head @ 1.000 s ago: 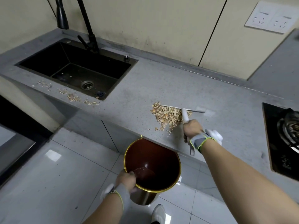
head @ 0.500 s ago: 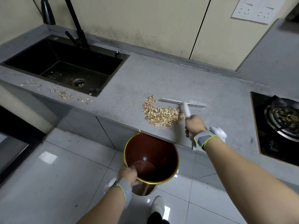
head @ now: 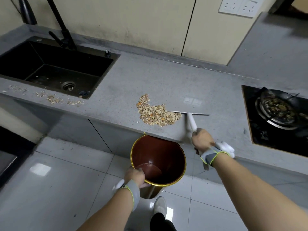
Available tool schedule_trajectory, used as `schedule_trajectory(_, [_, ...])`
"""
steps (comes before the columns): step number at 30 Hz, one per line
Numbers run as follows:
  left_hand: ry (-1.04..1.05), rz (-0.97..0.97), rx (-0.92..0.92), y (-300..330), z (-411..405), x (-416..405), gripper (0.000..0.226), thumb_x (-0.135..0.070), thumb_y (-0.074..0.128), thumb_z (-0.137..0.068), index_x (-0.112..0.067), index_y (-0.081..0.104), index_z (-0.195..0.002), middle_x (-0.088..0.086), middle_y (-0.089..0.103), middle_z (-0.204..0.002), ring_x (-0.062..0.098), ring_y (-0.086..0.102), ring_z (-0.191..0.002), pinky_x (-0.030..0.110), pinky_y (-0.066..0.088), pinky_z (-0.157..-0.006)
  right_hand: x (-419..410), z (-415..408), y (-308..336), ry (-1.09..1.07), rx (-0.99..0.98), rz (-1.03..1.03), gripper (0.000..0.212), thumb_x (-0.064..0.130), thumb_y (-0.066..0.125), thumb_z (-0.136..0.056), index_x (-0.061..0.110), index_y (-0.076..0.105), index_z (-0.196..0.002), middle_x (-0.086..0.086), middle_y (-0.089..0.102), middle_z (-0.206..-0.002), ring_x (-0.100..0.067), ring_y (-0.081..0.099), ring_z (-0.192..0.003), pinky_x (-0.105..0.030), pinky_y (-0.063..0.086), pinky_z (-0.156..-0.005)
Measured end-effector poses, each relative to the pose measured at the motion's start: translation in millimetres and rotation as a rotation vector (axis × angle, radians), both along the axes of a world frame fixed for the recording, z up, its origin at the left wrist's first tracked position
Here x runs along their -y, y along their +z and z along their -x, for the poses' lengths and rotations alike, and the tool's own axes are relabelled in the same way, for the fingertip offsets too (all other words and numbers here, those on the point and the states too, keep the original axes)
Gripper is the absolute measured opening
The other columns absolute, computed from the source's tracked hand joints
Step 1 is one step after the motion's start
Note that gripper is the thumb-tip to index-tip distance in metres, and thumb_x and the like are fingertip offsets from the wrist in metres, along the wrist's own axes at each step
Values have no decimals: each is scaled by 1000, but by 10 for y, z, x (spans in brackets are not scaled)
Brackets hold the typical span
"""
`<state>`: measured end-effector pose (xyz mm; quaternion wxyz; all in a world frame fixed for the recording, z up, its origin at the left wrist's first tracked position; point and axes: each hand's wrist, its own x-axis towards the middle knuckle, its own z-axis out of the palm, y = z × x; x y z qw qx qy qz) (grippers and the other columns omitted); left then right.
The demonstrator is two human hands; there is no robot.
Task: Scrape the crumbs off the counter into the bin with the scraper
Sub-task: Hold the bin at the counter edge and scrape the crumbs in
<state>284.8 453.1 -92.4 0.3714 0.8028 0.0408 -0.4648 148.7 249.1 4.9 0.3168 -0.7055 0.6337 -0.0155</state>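
No readable brand or writing anywhere that I can make out, the markings on the hob panel are too blurry. Biggest thing is the grey speckled table (head: 150,77), running from a black sink (head: 55,69) on the left to a black gas hob (head: 275,117) on the right, with a double wall socket (head: 240,6) up on the cream wall. Down below the front edge of the table sits the bin (head: 158,161), round, dark reddish-brown inside with a thin gold rim, tilted a bit toward the camera and tucked right under the edge, directly beneath the main pile. The left hand (head: 135,175) is curled over the bin's near rim, fingers clamped on it, with a grey wrist strap edged in neon yellow. The main crumbs (head: 156,114) are a tan and golden heap of little chunks near the front edge, sort of comma shaped. The scraper (head: 191,121) has a white handle and a thin flat metal blade lying along the table, its left end touching the right side of the heap. The right hand (head: 202,140) is wrapped tight around the lower end of the handle, just right of the bin and nearer the camera than the pile. A thinner trail of loose crumbs (head: 55,99) lies in front of the sink, well apart from both hands.
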Motion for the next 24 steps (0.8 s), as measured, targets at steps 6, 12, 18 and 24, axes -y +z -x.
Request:
schedule_trajectory(6, [37, 36, -116, 62, 102, 86, 7, -2, 46, -95, -2, 47, -102, 24, 62, -118, 33, 67, -94, 23, 49, -36, -341, 118, -86, 59, -95, 82, 28, 19, 38, -99, -1, 55, -108, -27, 69, -102, -43, 68, -92, -49, 56, -80])
schedule_trajectory(12, [114, 66, -170, 4, 152, 156, 15, -1, 47, -95, -4, 47, -81, 22, 71, -93, 34, 67, -99, 35, 60, -58, -388, 244, -81, 104, -122, 66, 24, 19, 40, -97, 3, 56, -105, -24, 69, -100, -39, 68, -90, -38, 49, -67])
schedule_trajectory(18, [178, 86, -192, 17, 266, 174, 15, -1, 45, -97, 8, 49, -109, 17, 51, -83, 39, 61, -100, 51, 56, -75, -492, 503, -87, 107, -114, 31, 26, 21, 38, -97, 3, 54, -105, -26, 67, -95, -38, 63, -75, -44, 54, -67])
schedule_trajectory(24, [218, 84, -213, 27, 297, 205, 17, -4, 45, -98, 2, 48, -83, 23, 60, -97, 42, 62, -105, 45, 57, -68, -647, 673, -91, 129, -115, 32, 23, 21, 37, -97, 8, 55, -106, -12, 58, -80, -30, 52, -61, -38, 51, -59])
